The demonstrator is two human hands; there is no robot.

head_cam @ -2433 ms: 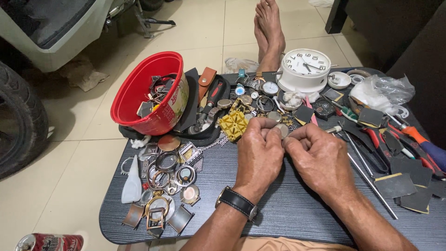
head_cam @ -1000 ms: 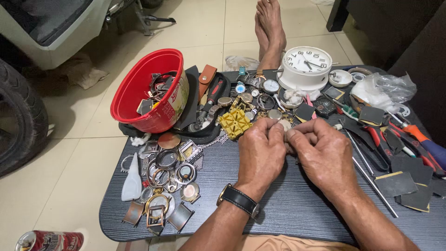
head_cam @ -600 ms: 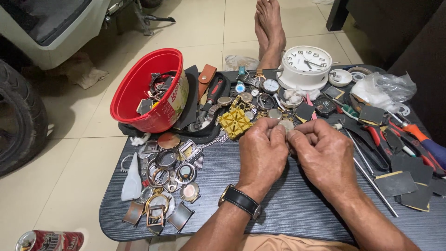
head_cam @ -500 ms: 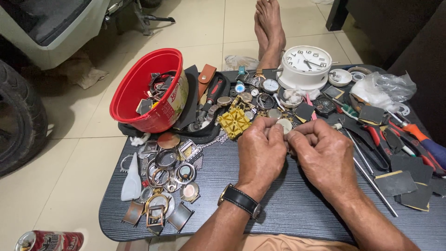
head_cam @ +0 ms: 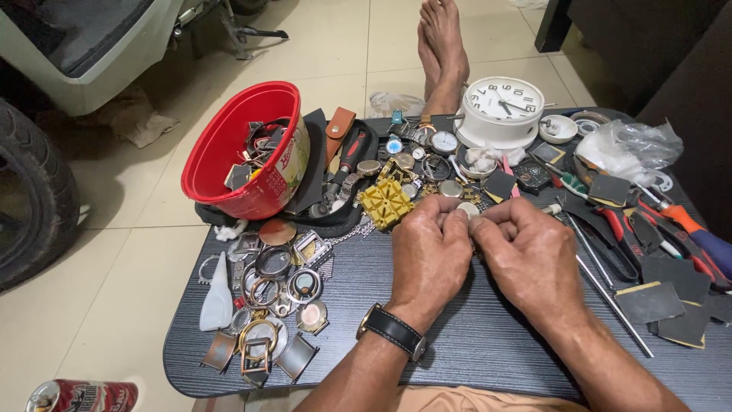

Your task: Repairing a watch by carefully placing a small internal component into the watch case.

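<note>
- The left hand [head_cam: 429, 252], a black-strapped wristwatch [head_cam: 393, 332] at its wrist, and the right hand [head_cam: 528, 255] meet fingertip to fingertip, both pinching a small pale round part [head_cam: 467, 209] held up for close work above the dark wood-grain table [head_cam: 488, 336].
- Left of them, metal watch cases [head_cam: 278, 294] lie spread flat, each in plain sight.
- Further off, a yellow plastic block [head_cam: 386, 202], then a glossy red bowl [head_cam: 232, 149] of parts and a round white clock [head_cam: 501, 108].

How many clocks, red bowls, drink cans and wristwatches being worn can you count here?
White alarm clock: 1
Red bowl: 1
Drink can: 1
Wristwatch worn on the left wrist: 1
Total: 4
</note>
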